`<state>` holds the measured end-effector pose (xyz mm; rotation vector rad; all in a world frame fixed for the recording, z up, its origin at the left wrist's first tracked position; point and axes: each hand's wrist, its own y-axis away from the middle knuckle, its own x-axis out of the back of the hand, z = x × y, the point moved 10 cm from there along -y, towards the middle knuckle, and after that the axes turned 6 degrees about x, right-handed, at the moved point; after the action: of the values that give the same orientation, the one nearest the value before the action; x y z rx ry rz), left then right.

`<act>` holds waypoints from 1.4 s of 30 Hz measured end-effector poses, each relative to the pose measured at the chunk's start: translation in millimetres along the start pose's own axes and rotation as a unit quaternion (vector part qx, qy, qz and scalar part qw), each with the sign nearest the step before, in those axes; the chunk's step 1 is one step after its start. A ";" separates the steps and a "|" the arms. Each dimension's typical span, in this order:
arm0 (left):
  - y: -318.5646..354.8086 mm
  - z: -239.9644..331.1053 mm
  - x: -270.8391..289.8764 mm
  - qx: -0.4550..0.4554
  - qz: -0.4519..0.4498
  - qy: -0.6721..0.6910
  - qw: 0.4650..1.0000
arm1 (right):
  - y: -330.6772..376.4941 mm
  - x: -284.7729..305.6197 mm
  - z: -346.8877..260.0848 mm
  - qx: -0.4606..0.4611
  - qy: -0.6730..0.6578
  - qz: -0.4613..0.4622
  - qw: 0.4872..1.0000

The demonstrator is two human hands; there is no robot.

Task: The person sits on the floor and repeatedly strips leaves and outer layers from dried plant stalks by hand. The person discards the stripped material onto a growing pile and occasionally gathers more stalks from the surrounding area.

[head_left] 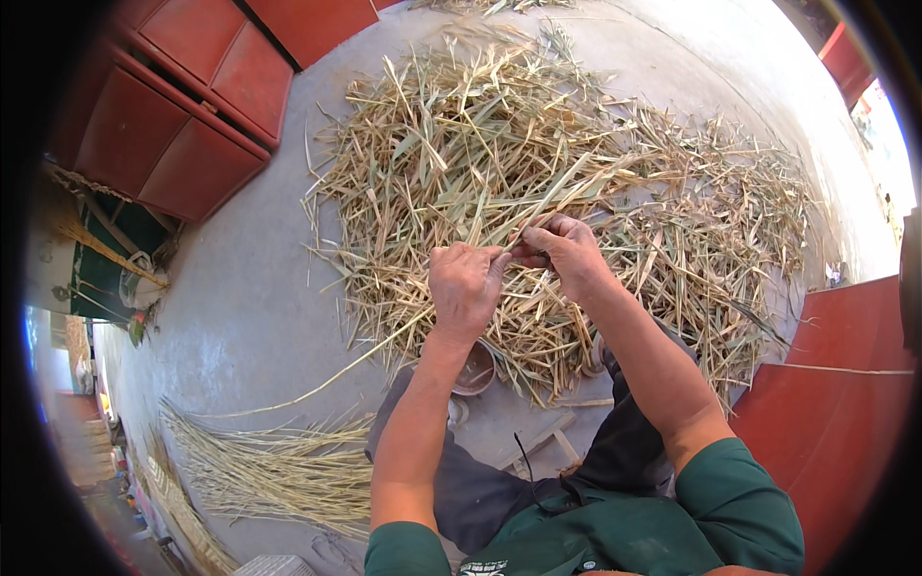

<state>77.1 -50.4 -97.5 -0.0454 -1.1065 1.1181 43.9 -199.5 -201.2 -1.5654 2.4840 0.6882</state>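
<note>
Both of my hands are raised close together over a large heap of dry straw-coloured leaves and husks (461, 134). My left hand (465, 288) is closed around a long thin plant stalk (378, 348), whose pale bare length trails down to the left. Just right of it, my right hand (569, 254) pinches the same stalk near its leafy part with thumb and fingers. The exact spot under the fingertips is hidden. On the floor at lower left lies a spread bundle of bare, yellow-green stalks (279, 470).
Red cabinets (182, 134) stand at upper left, with a straw broom (106, 248) below them. A red panel (845, 384) rises at the right. Between my knees sits a round brownish container (476, 370). A wooden frame piece (557, 437) lies near my legs.
</note>
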 end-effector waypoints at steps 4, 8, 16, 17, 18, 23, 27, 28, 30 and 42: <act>0.4 -0.4 6.2 0.006 0.023 0.013 1.000 | 2.7 -4.4 -4.9 0.002 -0.017 -0.004 1.000; 0.8 -49.2 14.6 0.263 0.037 0.200 0.943 | -5.1 10.2 2.0 0.026 0.015 0.007 1.000; 2.0 -89.4 31.0 0.083 -0.035 -0.287 0.954 | -6.5 29.9 -18.6 0.051 0.051 0.037 0.997; 5.0 -96.1 21.1 0.130 -0.089 -0.152 0.976 | -7.3 30.5 -19.7 0.046 0.034 0.037 0.998; 9.8 -97.2 7.9 0.173 -0.142 -0.015 0.974 | -7.9 31.4 -22.8 0.049 0.036 0.042 0.997; 30.1 -83.1 -12.1 0.236 -0.282 0.121 0.922 | -13.8 38.6 -30.4 0.078 0.025 0.050 0.995; 33.9 -84.3 -9.7 0.255 -0.272 0.172 0.912 | -6.5 14.1 -28.6 0.066 0.045 0.008 0.997; 32.8 -82.8 -8.2 0.249 -0.266 0.171 0.915 | -2.3 2.0 -23.5 0.058 0.059 -0.022 0.996; 29.8 -79.8 -3.9 0.235 -0.255 0.171 0.922 | 2.1 -15.2 -15.7 0.052 0.071 -0.063 0.994; 40.0 -64.0 -0.6 0.225 -0.239 0.126 0.936 | 39.6 -22.0 -68.4 0.361 0.432 0.035 0.826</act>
<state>95.8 -1.0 -151.4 0.4117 -0.5659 0.8672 28.1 -197.2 -120.7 -1.6210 2.7545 -1.1291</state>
